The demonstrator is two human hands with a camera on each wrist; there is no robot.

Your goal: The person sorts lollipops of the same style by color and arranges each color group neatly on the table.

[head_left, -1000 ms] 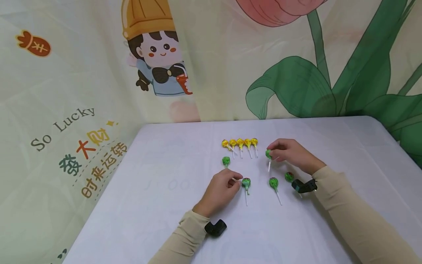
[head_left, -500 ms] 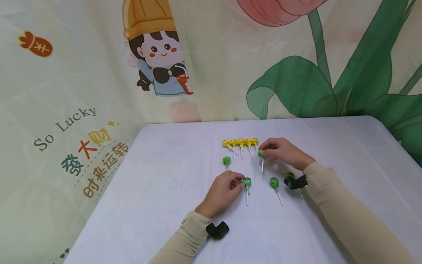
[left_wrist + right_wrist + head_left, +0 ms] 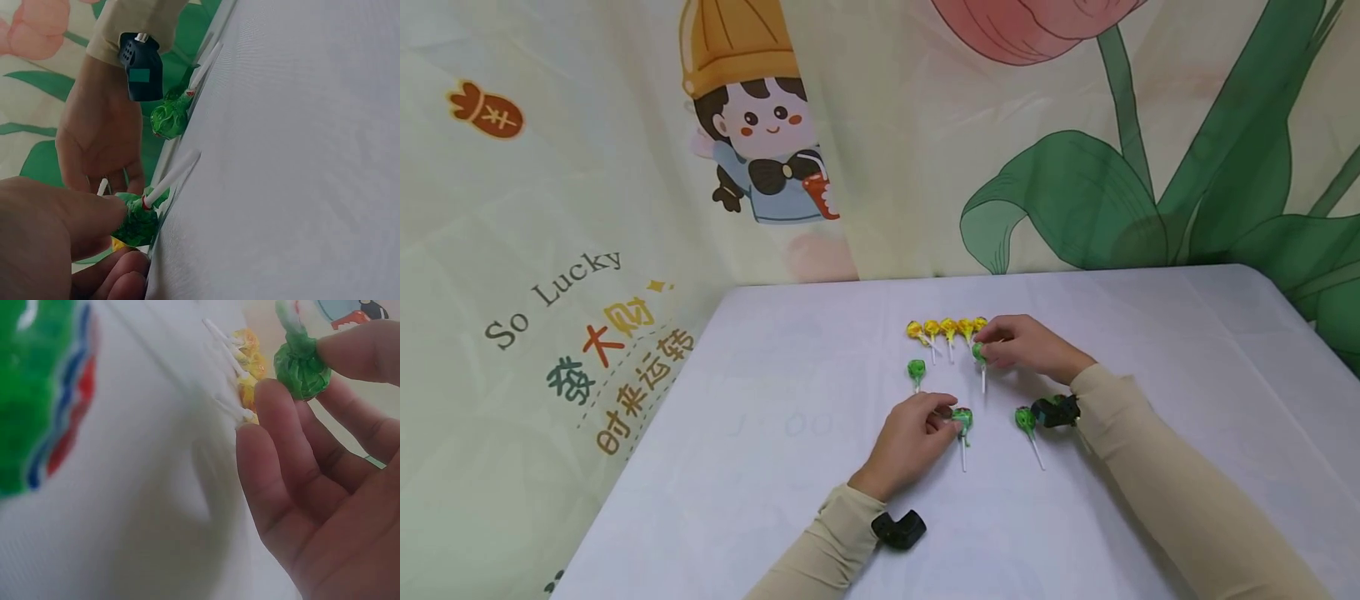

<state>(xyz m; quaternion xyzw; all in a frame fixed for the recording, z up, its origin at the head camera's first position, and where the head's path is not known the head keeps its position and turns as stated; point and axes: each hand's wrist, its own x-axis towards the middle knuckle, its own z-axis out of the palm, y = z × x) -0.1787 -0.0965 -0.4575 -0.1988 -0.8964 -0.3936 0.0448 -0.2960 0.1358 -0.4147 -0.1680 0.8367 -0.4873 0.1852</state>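
Note:
In the head view my right hand [image 3: 1033, 343] pinches a green-wrapped lollipop [image 3: 979, 352] by its head, the white stick pointing down. It is just in front of the right end of the row of yellow lollipops [image 3: 949, 329]. The right wrist view shows that green head [image 3: 303, 372] between thumb and fingers. My left hand [image 3: 912, 442] pinches the head of another green lollipop [image 3: 964, 418], its stick toward me; thumb and fingers sit around this head [image 3: 139, 222] in the left wrist view. Behind the left hand lies a third green lollipop [image 3: 916, 371].
On the white-covered table [image 3: 760, 500], another green lollipop [image 3: 1026, 421] lies right of centre. Beside it, one more is mostly hidden under the right wrist's black camera [image 3: 1056, 410]. A printed cloth backdrop [image 3: 895, 150] hangs behind the table's far edge.
My right hand has carried its green lollipop leftward, up to the right end of the yellow row. My left fingers have closed in on the head of the green lollipop beside them.

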